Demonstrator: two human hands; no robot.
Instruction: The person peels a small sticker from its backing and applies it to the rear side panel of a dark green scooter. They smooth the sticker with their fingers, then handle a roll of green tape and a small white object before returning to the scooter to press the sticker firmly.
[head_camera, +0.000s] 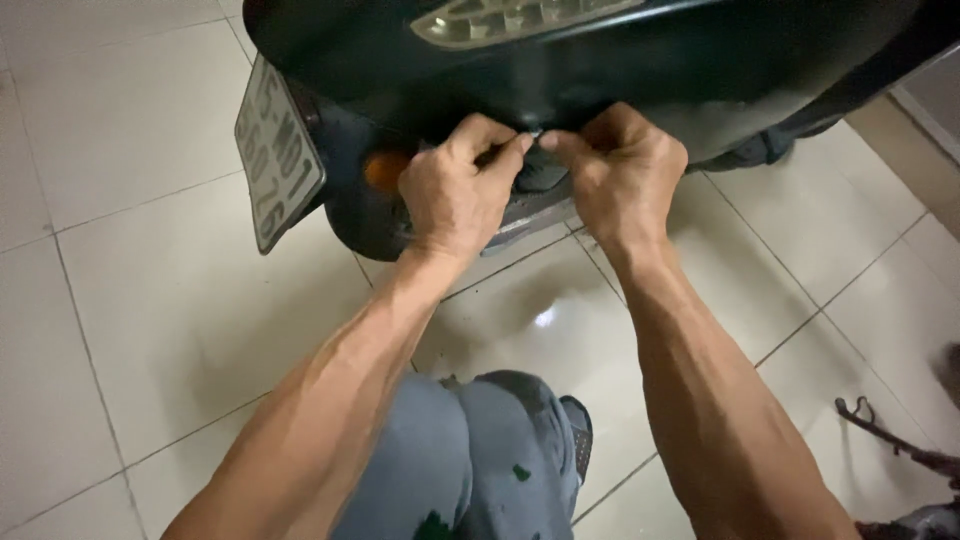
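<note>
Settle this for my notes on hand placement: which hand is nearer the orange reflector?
Left. The left hand sits right beside the orange reflector; the right hand is farther away.

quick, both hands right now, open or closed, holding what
Left hand: closed, fingertips pinching a small part under the dark glossy scooter tail panel.
Right hand: closed, pinching the same spot; the part is too small to identify.

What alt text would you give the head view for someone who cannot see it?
Both bare hands, left hand and right hand, pinch a small part at the lower edge of a glossy black scooter rear panel. A white rectangular number plate and a round orange reflector sit to the left, above the pale glossy tiled floor.
</note>
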